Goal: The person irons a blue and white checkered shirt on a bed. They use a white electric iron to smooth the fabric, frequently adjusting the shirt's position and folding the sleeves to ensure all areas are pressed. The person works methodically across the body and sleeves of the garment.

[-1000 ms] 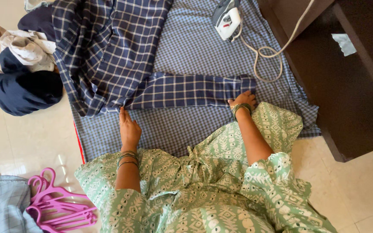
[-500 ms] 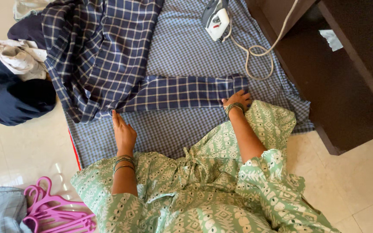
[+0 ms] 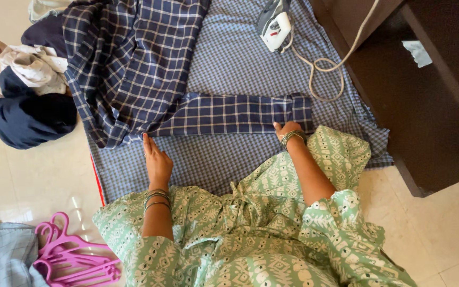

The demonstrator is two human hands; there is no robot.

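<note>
Shirt (image 3: 134,64) body (collar too) beyond frame

No packages, signs or screens show; only a small pale paper scrap (image 3: 419,52) lies on the dark cabinet (image 3: 426,117).

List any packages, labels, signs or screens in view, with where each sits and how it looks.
Label patch: on the white iron at the top of the checked cloth; small, dark with a red spot, too small to make out.
Pale paper scrap: on the dark furniture at right, blank-looking.
No packages, signs or screens.
</note>
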